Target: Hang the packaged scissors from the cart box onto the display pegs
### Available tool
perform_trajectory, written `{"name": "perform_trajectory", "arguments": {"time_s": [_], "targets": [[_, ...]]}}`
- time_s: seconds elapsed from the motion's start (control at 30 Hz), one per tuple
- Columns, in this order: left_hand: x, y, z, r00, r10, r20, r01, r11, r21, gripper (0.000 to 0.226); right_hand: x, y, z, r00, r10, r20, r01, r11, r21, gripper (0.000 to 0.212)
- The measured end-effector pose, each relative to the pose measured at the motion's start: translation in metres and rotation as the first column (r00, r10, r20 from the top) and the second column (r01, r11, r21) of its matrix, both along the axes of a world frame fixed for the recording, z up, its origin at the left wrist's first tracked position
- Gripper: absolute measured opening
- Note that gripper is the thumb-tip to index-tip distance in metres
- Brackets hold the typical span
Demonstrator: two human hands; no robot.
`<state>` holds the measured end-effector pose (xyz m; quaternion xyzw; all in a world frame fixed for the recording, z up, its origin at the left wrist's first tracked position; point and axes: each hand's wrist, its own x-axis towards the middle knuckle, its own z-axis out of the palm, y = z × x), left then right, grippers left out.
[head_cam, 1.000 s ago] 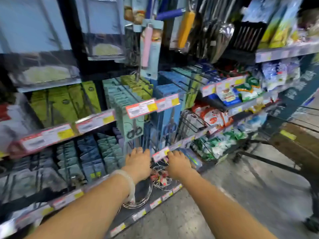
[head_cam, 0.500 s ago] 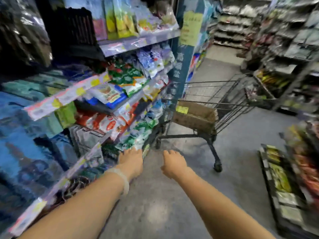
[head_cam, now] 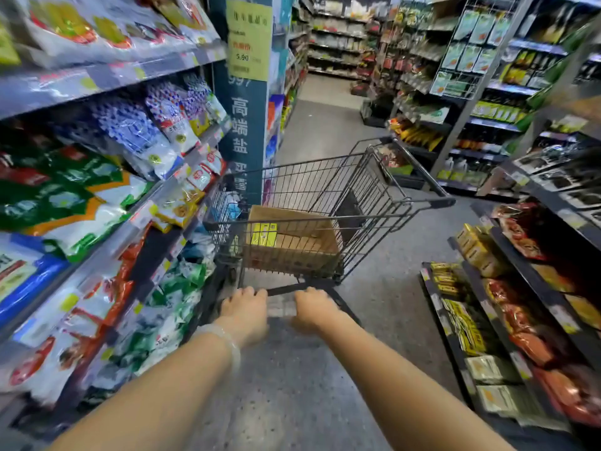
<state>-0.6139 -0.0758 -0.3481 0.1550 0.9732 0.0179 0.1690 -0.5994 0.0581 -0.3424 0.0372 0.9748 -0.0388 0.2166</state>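
A brown cardboard box [head_cam: 292,242] with a yellow label sits inside a dark wire shopping cart [head_cam: 367,193] in the aisle ahead of me. Its inside is hidden, so no packaged scissors show. The scissor pegs are out of view. My left hand [head_cam: 245,309], with a pale bracelet at the wrist, and my right hand [head_cam: 313,307] are stretched forward side by side, low in front of the cart's near end. Both hands are empty, knuckles up, fingers loosely bent downward. Neither touches the cart.
Shelves of bagged goods [head_cam: 107,177] line my left, close to the cart. A low rack of packets [head_cam: 507,320] stands at the right. A blue pillar with a yellow price sign [head_cam: 248,40] rises behind the cart. Grey floor [head_cam: 292,385] runs between them.
My view has swung right, from the scissor pegs to the cart in the aisle. Both hands came away from the pegs empty and now reach toward the cart, which looks nearer.
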Motion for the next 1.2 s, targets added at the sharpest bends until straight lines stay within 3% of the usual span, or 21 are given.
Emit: {"name": "perform_trajectory", "arguments": {"time_s": [0.2, 0.6, 0.9, 1.2], "targets": [[-0.147, 0.028, 0.025, 1.000, 0.019, -0.020, -0.018, 0.997, 0.079, 0.047, -0.133, 0.037, 0.014, 0.996, -0.067, -0.053, 0.065, 0.997, -0.034, 0.041], [-0.342, 0.022, 0.005, 0.980, 0.182, 0.081, -0.190, 0.977, 0.101, 0.060, -0.358, 0.070, -0.014, 0.994, -0.082, -0.074, 0.073, 0.990, -0.124, 0.039], [-0.496, 0.030, -0.067, 0.905, 0.330, 0.269, -0.342, 0.940, -0.003, 0.057, -0.523, 0.099, -0.113, 0.971, -0.082, 0.223, 0.125, 0.975, -0.185, 0.034], [-0.583, 0.067, -0.165, 0.823, 0.342, 0.454, -0.360, 0.932, -0.048, 0.045, -0.587, 0.092, -0.249, 0.880, -0.055, 0.472, 0.159, 0.970, -0.182, 0.045]]}}
